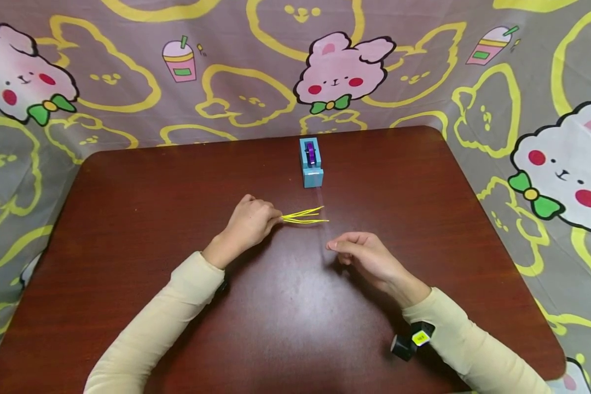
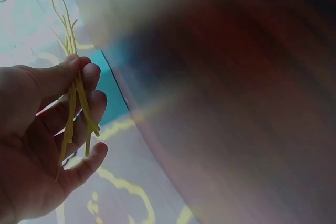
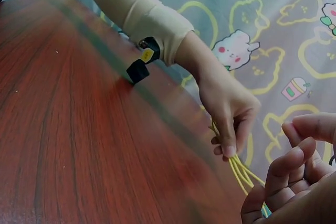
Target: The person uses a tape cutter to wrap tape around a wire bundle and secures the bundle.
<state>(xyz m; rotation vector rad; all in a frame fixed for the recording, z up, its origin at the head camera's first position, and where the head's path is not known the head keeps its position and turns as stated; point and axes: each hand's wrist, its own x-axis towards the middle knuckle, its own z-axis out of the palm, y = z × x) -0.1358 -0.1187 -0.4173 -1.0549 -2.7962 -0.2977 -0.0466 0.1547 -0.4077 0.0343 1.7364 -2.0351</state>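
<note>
In the head view my left hand [image 1: 251,219] pinches a bundle of thin yellow strands [image 1: 302,218], their loose ends fanning to the right. The left wrist view shows thumb and forefinger on the bundle's middle, with the other strand ends [image 2: 73,129] hanging in front of the palm. My right hand [image 1: 369,260] pinches the end of a clear tape strip [image 1: 323,219]. This strip stretches back to a light-blue tape dispenser [image 1: 313,178] with a purple roll [image 1: 311,153]. It passes close to the strand tips; whether they touch, I cannot tell.
A dark reddish-brown table [image 1: 177,180] with rounded corners lies under both hands. Patterned cloth [image 1: 256,87] with rabbit drawings hangs behind it and at its sides. A small black device [image 1: 409,342] sits at the right wrist.
</note>
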